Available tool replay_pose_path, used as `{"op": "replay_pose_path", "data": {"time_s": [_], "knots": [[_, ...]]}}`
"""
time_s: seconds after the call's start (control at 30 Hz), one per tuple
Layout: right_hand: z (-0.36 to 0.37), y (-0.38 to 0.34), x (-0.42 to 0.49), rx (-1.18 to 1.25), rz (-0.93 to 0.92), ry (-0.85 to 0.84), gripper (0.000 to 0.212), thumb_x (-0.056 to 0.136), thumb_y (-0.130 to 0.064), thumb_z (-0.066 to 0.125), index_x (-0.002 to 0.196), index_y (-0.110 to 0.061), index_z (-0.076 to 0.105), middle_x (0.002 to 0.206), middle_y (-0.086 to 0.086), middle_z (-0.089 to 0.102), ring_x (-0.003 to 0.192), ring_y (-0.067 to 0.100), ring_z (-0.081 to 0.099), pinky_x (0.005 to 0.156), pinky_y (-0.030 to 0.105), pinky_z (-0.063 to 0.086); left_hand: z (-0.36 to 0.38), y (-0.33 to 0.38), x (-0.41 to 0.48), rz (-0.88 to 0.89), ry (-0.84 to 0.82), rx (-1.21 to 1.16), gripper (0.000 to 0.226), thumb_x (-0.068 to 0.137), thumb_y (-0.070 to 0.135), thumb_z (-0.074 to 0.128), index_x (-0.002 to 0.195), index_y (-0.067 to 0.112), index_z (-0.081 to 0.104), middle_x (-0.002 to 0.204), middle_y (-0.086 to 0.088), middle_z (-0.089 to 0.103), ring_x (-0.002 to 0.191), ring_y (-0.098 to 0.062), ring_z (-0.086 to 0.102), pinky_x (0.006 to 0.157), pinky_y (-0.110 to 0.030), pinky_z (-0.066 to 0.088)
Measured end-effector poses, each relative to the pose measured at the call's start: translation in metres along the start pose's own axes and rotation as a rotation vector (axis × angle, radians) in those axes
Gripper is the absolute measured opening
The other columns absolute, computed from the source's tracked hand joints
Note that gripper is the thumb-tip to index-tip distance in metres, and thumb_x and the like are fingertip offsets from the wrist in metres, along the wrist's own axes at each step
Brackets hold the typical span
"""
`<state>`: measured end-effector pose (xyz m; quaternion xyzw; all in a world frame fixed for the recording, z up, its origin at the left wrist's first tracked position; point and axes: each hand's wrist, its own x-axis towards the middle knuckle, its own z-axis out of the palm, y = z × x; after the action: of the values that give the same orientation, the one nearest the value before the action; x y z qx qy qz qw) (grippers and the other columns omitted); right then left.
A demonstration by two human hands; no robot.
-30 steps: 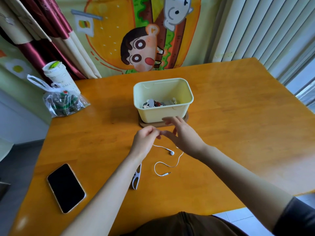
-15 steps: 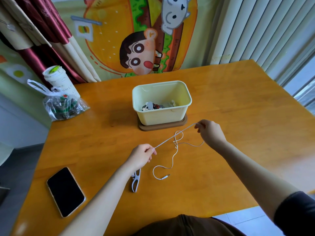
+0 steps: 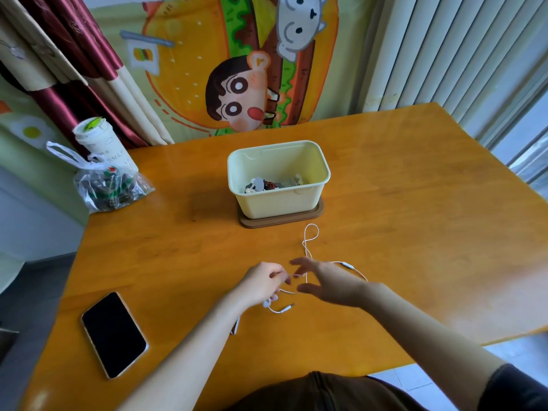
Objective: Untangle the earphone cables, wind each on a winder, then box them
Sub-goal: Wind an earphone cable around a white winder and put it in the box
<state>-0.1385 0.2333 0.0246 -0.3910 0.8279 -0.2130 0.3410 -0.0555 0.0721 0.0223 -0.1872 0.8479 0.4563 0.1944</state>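
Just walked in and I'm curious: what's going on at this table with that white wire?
A person is sorting out a white earphone cable on the wooden table. The left hand pinches it near the earbuds, while the right hand is open beside it, fingers spread. The cable lies in loose loops, not yet wound. The cream box beyond holds other small items.

Orange table (image 3: pixel 415 232): 1 phone (image 3: pixel 114 335), bag (image 3: pixel 109 188), cable (image 3: pixel 310 235), tray (image 3: pixel 318 212) (under box (image 3: pixel 278 200)).
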Motion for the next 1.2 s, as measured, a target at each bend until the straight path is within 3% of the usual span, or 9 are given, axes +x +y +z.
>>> {"op": "replay_pose_path", "data": {"time_s": [0.1,0.17,0.33,0.5,0.7,0.83,0.97,1.1,1.2], "knots": [[0.005,-0.017,0.004,0.069,-0.037,0.073,0.023,0.098,-0.025,0.048,0.117,-0.014,0.054,0.082,-0.002,0.065,0.074,0.012,0.059,0.067,0.016,0.042,0.003,0.005,-0.001,0.046,0.015,-0.021,0.023,0.100,0.015,0.043,0.083,0.017,0.059,0.067,0.001,0.056,0.062,-0.015,0.055,0.054,-0.015,0.042],[0.002,-0.016,0.008,0.099,-0.014,0.166,0.019,0.099,-0.021,0.045,0.103,-0.011,0.061,0.066,-0.004,0.058,0.059,0.009,0.052,0.059,0.015,0.039,0.004,0.001,-0.002,0.059,0.046,-0.087,0.013,0.098,0.015,0.048,0.101,0.014,0.060,0.080,-0.001,0.063,0.074,-0.015,0.059,0.067,-0.020,0.045],[-0.003,0.001,0.013,0.223,0.118,0.260,0.022,0.096,-0.007,0.044,0.080,-0.009,0.058,0.061,-0.003,0.057,0.052,0.010,0.052,0.053,0.016,0.042,0.000,-0.040,-0.002,0.009,0.351,0.137,0.040,0.093,0.016,0.057,0.132,0.015,0.047,0.130,-0.004,0.050,0.122,-0.020,0.048,0.095,-0.026,0.037],[0.004,0.011,0.016,0.307,0.221,0.274,0.028,0.097,-0.009,0.045,0.072,-0.016,0.052,0.068,0.001,0.061,0.050,0.010,0.052,0.049,0.018,0.044,0.003,-0.083,-0.014,-0.437,0.131,0.540,0.065,0.091,0.045,0.056,0.142,0.017,0.027,0.146,-0.008,0.030,0.137,-0.028,0.028,0.107,-0.044,0.028],[0.012,0.010,0.018,0.225,0.228,0.226,0.019,0.097,-0.009,0.044,0.083,-0.010,0.056,0.075,0.003,0.062,0.056,0.008,0.051,0.056,0.021,0.044,0.013,-0.102,-0.013,-0.465,0.149,0.312,0.040,0.089,0.031,0.063,0.114,0.008,0.042,0.124,-0.008,0.057,0.110,-0.025,0.058,0.085,-0.032,0.048],[0.009,0.005,0.021,0.193,0.224,0.185,0.019,0.098,-0.009,0.042,0.085,-0.010,0.056,0.075,0.002,0.060,0.057,0.007,0.050,0.053,0.016,0.043,0.010,-0.090,-0.014,-0.425,0.264,0.129,0.031,0.088,0.019,0.063,0.101,0.009,0.036,0.113,-0.011,0.060,0.093,-0.026,0.061,0.067,-0.029,0.043],[-0.009,-0.005,0.022,0.131,0.204,0.078,0.020,0.098,-0.007,0.041,0.088,-0.008,0.058,0.068,-0.002,0.058,0.055,0.006,0.051,0.049,0.011,0.040,0.006,-0.071,-0.007,-0.337,0.304,-0.138,0.035,0.084,0.015,0.070,0.098,0.010,0.039,0.102,-0.009,0.054,0.082,-0.021,0.053,0.066,-0.027,0.040],[-0.027,-0.035,0.024,0.174,0.007,0.391,0.020,0.099,-0.012,0.042,0.090,-0.008,0.059,0.070,-0.003,0.060,0.056,0.005,0.054,0.057,0.020,0.044,0.007,-0.040,-0.009,-0.246,0.245,-0.396,0.038,0.083,0.015,0.072,0.109,0.013,0.044,0.107,-0.007,0.060,0.078,-0.014,0.058,0.050,-0.015,0.042],[-0.030,-0.056,0.023,0.240,-0.086,0.552,0.017,0.099,-0.015,0.044,0.086,-0.012,0.056,0.068,-0.004,0.060,0.055,0.004,0.055,0.055,0.014,0.044,0.007,-0.018,-0.010,-0.154,0.234,-0.445,0.024,0.083,0.014,0.071,0.103,0.011,0.057,0.089,-0.004,0.063,0.065,-0.008,0.058,0.045,-0.009,0.042]]}}
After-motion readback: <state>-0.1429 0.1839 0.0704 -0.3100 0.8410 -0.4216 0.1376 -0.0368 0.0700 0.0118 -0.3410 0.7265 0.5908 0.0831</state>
